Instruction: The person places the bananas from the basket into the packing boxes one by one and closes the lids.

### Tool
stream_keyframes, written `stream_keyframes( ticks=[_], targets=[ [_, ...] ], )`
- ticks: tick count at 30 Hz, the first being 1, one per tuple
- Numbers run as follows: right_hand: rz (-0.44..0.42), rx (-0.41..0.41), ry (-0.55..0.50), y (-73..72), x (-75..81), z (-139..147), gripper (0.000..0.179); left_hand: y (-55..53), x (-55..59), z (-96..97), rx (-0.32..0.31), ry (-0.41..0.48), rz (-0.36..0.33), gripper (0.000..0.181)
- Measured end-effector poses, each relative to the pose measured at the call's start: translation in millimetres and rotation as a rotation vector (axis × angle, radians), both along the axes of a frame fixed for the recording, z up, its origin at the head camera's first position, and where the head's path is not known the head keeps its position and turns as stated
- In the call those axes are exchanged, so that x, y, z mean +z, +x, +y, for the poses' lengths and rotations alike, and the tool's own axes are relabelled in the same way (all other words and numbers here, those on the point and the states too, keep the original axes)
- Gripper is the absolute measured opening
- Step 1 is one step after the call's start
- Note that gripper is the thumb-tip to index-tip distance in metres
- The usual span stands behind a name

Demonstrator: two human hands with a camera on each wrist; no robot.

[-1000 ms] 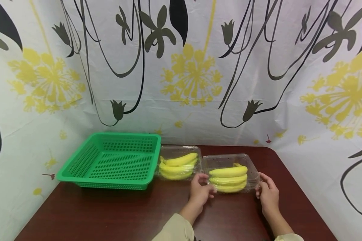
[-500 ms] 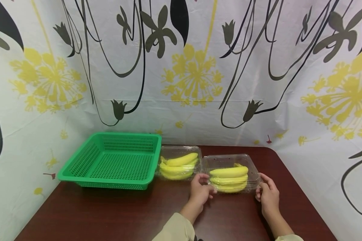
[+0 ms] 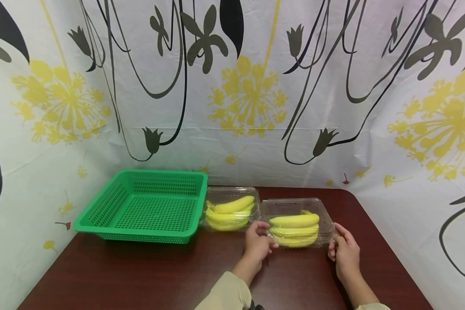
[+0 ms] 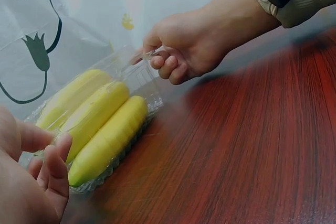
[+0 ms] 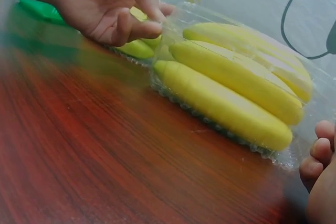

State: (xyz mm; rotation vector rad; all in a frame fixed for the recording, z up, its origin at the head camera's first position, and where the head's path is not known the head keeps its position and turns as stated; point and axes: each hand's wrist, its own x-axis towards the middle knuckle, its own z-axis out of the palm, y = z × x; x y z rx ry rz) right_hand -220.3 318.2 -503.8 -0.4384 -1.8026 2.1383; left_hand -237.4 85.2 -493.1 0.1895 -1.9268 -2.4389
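A clear plastic clamshell box (image 3: 284,207) stands on the dark red table (image 3: 159,275), right of centre. Several yellow bananas (image 3: 294,221) lie side by side inside it, under what looks like a closed lid. At its front left corner my left hand (image 3: 255,244) pinches the rim between thumb and finger, which the right wrist view shows closely. My right hand (image 3: 346,255) pinches the opposite edge with thumb and forefinger, the other fingers curled; the left wrist view (image 4: 189,48) shows this hand from the side.
A second clear box (image 3: 215,196) with bananas (image 3: 232,206) stands just left of the first. Beside it, a green slotted basket (image 3: 184,234) sits at the back left. A patterned white cloth (image 3: 248,163) rises behind the table and along both sides.
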Motion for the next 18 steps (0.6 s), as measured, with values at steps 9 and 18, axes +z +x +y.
stream_keyframes(
  ticks=[9,18],
  targets=[
    [-0.052,-0.103,0.057,0.4,1.4,-5,0.030,-0.4,-4.7,-2.1,0.059,-0.022,0.078,0.035],
    [-0.055,-0.236,0.187,3.5,0.8,-4,0.029,8.6,-1.4,-11.4,0.033,-0.062,0.110,0.024]
  ],
)
